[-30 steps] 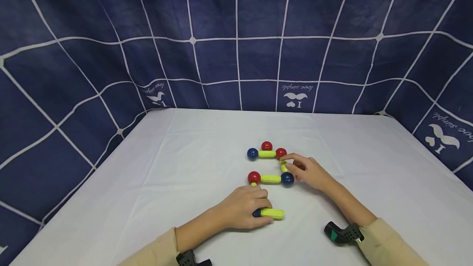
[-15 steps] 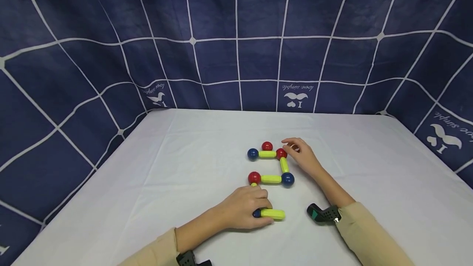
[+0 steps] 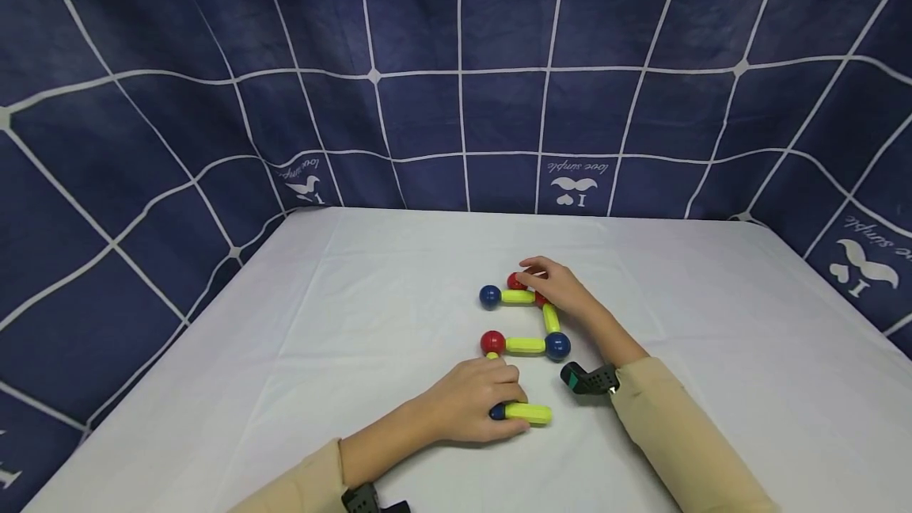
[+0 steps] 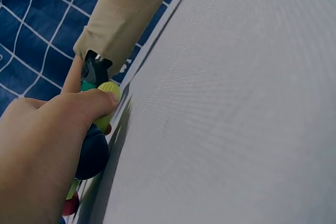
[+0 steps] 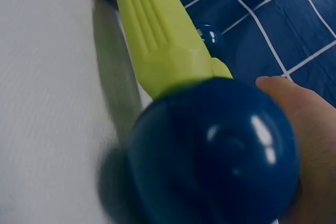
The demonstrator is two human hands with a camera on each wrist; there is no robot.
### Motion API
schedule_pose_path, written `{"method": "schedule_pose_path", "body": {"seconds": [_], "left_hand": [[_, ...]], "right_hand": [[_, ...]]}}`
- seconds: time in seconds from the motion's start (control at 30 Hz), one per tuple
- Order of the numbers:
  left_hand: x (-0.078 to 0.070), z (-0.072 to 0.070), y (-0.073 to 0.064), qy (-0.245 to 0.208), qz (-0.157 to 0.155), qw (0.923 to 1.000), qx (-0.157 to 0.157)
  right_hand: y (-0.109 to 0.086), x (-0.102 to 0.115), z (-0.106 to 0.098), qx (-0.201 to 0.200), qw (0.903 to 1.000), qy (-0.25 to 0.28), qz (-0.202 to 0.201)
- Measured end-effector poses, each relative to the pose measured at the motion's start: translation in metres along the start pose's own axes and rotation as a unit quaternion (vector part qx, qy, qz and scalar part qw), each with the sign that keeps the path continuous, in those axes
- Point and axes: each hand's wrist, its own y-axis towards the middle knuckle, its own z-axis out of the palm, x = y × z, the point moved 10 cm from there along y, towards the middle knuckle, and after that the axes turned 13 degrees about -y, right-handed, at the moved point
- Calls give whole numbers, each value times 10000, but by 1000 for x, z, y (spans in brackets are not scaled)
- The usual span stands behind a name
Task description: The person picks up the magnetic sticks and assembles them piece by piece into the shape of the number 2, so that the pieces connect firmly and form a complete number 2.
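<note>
My left hand (image 3: 473, 400) rests at the near end of a chain of balls and yellow rods, gripping a dark blue ball (image 3: 497, 412) with a yellow rod (image 3: 528, 414) sticking out to the right. In the left wrist view its thumb lies on the rod's end (image 4: 109, 90). Farther off, my right hand (image 3: 563, 285) reaches over a loose red ball (image 3: 515, 283), thumb and fingers right at it; I cannot tell whether they pinch it. The hand partly covers the chain's far red ball (image 3: 541, 299). In the right wrist view a blue ball (image 5: 215, 150) hides most of that hand.
The chain zigzags through another red ball (image 3: 492, 343), a blue ball (image 3: 557, 347) and a blue end ball (image 3: 489, 297), joined by yellow rods (image 3: 524, 345). It lies on a white cloth-covered table (image 3: 370, 283). A dark blue checked curtain (image 3: 427, 109) hangs behind and beside it.
My right hand has left the yellow rod at the chain's right side and moved away and leftward to the loose red ball. The left hand keeps its place.
</note>
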Motion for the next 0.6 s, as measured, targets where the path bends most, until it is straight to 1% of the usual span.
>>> {"method": "schedule_pose_path", "body": {"seconds": [0.07, 0.17, 0.27, 0.37, 0.43, 0.6], "left_hand": [[0, 0, 1, 16, 15, 10000, 0], [0, 0, 0, -33, -16, 10000, 45], [0, 0, 0, -60, -39, 9999, 79], [0, 1, -1, -65, -34, 9999, 90], [-1, 1, -1, -59, -25, 9999, 84], [-2, 0, 0, -20, 39, 10000, 38]], "right_hand": [[-1, 7, 0, 65, 9998, -89, -184], [-1, 10, 4, 137, 9996, -107, -203], [1, 8, 7, 31, 9998, -153, -123], [2, 8, 6, -180, 9996, -191, -102], [1, 7, 5, -307, 9994, -108, -67], [-6, 7, 0, -588, 9974, 393, -137]]}}
